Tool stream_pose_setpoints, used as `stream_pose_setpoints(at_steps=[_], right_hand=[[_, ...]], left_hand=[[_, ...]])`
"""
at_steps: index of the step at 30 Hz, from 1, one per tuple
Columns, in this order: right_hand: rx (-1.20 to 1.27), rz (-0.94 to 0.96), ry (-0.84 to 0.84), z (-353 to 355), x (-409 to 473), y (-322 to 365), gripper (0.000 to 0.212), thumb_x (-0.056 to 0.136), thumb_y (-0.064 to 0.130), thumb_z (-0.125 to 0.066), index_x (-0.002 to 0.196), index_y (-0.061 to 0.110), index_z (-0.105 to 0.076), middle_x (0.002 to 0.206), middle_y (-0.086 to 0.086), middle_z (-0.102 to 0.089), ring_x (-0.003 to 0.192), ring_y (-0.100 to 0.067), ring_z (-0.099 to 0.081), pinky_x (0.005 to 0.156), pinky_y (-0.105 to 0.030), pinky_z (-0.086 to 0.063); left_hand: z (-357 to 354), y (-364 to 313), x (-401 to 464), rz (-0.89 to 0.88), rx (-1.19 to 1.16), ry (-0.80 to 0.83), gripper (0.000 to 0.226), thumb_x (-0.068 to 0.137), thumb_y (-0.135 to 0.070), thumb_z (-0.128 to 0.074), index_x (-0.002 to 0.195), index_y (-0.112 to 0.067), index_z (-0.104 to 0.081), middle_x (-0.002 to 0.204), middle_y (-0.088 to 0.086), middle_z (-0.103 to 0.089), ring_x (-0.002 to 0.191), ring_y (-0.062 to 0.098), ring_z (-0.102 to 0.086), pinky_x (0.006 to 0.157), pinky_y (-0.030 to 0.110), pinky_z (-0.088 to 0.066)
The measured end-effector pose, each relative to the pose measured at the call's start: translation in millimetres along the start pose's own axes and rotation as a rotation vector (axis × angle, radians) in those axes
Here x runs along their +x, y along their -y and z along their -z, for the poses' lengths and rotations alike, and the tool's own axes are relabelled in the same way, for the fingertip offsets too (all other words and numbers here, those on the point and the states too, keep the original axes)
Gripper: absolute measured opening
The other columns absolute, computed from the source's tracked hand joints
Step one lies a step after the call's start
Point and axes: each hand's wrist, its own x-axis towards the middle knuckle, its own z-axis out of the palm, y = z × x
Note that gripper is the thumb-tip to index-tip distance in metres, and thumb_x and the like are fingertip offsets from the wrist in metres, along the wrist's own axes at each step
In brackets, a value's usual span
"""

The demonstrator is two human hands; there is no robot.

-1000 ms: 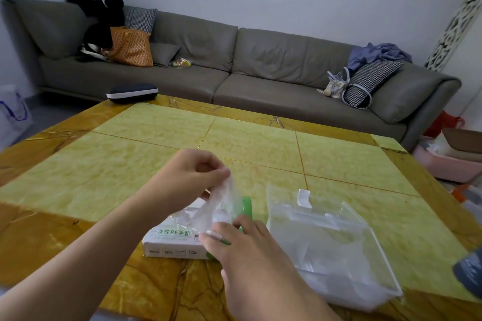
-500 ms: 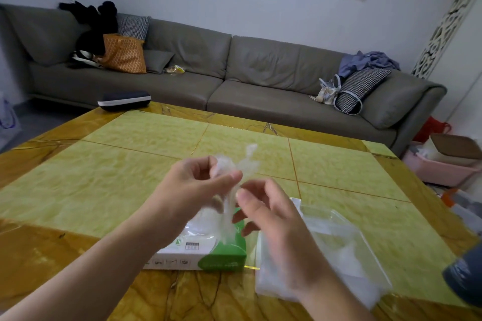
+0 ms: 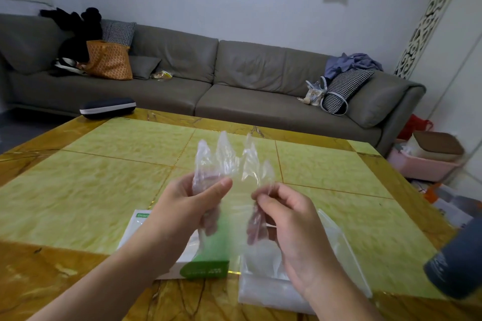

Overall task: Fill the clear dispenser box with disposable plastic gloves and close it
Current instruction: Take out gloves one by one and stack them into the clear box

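A clear plastic glove (image 3: 230,164) is stretched upright between my hands, its fingers pointing up, above the table. My left hand (image 3: 187,206) pinches its left edge between thumb and fingers. My right hand (image 3: 284,214) pinches the right edge. Below them lies the white and green glove carton (image 3: 206,268), partly hidden by my left forearm. The clear dispenser box (image 3: 347,250) stands open to its right with several clear gloves inside, partly behind my right hand.
The yellow-green tiled table (image 3: 104,190) has a dark case (image 3: 107,107) at its far left corner. A dark grey cylinder (image 3: 459,260) pokes in at the right edge. Behind the table stands a grey sofa (image 3: 234,78); pink bins (image 3: 422,164) sit on the floor to the right.
The glove has come out of the carton and been lifted. My hands have moved apart and spread it open; my right hand rose from the carton to grip its right edge.
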Motion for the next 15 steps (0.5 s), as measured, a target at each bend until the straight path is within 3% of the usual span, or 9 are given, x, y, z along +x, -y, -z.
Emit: stream_pose_setpoints(at_steps=[4,7,9,12,15], right_hand=[[-0.062,0.006,0.068,-1,-2,0,0.015,0.098,0.014,-0.07,0.101,0.0,-0.067,0.079,-0.017,-0.067,0.063,-0.032,-0.066,0.055,-0.037,-0.054],[-0.122,0.071,-0.019,3,2,-5,0.011,0.098,0.008,-0.07,0.092,0.001,-0.063,0.06,-0.011,-0.058,0.053,-0.028,-0.057,0.053,-0.036,-0.051],[-0.072,0.081,-0.06,8,6,-4,0.008,0.099,0.003,-0.068,0.093,0.002,-0.062,0.057,-0.006,-0.052,0.05,-0.026,-0.051,0.051,-0.038,-0.049],[-0.006,0.052,-0.034,14,7,2,0.011,0.099,0.0,-0.066,0.109,0.005,-0.065,0.065,-0.007,-0.052,0.05,-0.021,-0.049,0.045,-0.035,-0.048],[0.032,-0.001,0.045,18,8,5,0.027,0.098,-0.003,-0.064,0.121,0.01,-0.067,0.072,-0.011,-0.047,0.052,-0.021,-0.047,0.042,-0.032,-0.047]], left_hand=[[-8,2,-4,-0.034,0.064,0.043,0.016,0.085,-0.021,-0.08,0.071,-0.029,-0.074,0.057,0.009,-0.051,0.047,0.018,-0.045,0.045,0.025,-0.041],[-5,3,-2,-0.022,0.045,0.024,0.011,0.081,-0.019,-0.083,0.089,-0.018,-0.076,0.065,0.011,-0.051,0.053,0.02,-0.045,0.047,0.027,-0.04],[3,5,3,0.028,-0.047,-0.003,0.033,0.078,-0.015,-0.086,0.108,-0.008,-0.072,0.076,0.011,-0.046,0.054,0.016,-0.04,0.045,0.024,-0.04],[12,6,9,0.092,-0.293,-0.021,0.052,0.078,-0.004,-0.079,0.128,-0.009,-0.066,0.079,0.01,-0.038,0.052,0.011,-0.035,0.043,0.02,-0.039],[14,4,9,0.107,-0.329,-0.012,0.055,0.082,-0.01,-0.075,0.135,-0.016,-0.062,0.085,0.007,-0.063,0.059,0.014,-0.054,0.051,0.024,-0.051]])
